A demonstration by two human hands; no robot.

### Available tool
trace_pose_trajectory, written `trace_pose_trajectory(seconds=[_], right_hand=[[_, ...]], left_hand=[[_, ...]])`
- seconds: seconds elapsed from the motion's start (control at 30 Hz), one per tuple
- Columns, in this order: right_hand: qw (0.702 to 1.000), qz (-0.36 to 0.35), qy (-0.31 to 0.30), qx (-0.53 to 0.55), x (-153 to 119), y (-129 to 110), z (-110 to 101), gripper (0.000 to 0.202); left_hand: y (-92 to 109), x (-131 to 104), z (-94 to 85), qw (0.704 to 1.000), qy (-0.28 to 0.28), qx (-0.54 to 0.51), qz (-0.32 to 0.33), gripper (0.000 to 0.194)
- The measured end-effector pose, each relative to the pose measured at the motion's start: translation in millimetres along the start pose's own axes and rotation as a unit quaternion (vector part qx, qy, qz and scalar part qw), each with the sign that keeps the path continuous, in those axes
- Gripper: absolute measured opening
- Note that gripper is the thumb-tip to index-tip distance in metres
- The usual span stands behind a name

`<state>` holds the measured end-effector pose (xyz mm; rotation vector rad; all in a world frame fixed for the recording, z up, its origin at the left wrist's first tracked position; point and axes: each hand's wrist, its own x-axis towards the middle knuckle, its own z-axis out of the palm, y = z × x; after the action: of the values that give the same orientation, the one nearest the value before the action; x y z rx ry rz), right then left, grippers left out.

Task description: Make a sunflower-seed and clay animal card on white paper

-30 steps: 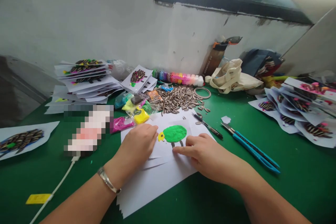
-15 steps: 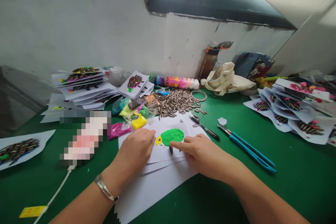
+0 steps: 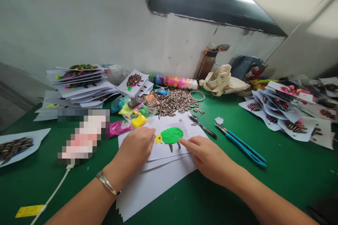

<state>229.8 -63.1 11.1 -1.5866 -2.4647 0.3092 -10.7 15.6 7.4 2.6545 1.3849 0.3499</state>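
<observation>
A green clay oval (image 3: 172, 135) with a yellow clay head (image 3: 158, 139) is stuck on a white paper sheet (image 3: 155, 154). Two dark seed-like legs (image 3: 170, 147) extend below the green body. My left hand (image 3: 139, 142) rests on the sheet's left side with its fingers curled together, holding the paper; its fingertips are partly hidden. My right hand (image 3: 202, 151) stretches its index finger to the lower right edge of the green clay, touching near the right leg, its other fingers bent. Nothing shows held in it. More white sheets (image 3: 142, 197) lie underneath.
Striped sunflower seeds (image 3: 173, 102) are piled behind the sheet, beside bagged clay (image 3: 138, 120). A pen (image 3: 203, 127) and a blue craft knife (image 3: 243, 146) lie to the right. Stacks of seed pictures stand left (image 3: 84, 91) and right (image 3: 280, 109). A pixelated object with a cable (image 3: 86, 137) lies left.
My right index finger has shifted right along the clay's lower edge, from its middle to the right leg. Both legs now show. My left hand stays on the sheet; the view turns slightly right.
</observation>
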Motion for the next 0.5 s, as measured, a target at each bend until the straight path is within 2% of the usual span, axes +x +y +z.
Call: trace_pose_trajectory(seconds=[0.1, 0.2, 0.33, 0.5], right_hand=[[0.997, -0.028, 0.065, -0.029, -11.1, 1.1, 21.3, 0.061], [0.991, -0.054, 0.111, -0.059, -16.7, 2.0, 34.2, 0.057], [0.987, -0.075, 0.126, -0.068, -17.1, 2.1, 36.6, 0.051], [0.989, -0.052, 0.131, -0.052, -14.4, 2.2, 33.0, 0.063]], left_hand=[[1.6, -1.3, -0.6, 1.0, 0.006, -0.007, -0.001, 0.022], [2.7, -2.3, -1.4, 1.0, 0.01, -0.008, -0.001, 0.023], [1.9, -2.3, -0.7, 1.0, 0.005, 0.001, 0.002, 0.024], [0.3, -1.6, 0.9, 1.0, 0.009, 0.006, 0.005, 0.023]])
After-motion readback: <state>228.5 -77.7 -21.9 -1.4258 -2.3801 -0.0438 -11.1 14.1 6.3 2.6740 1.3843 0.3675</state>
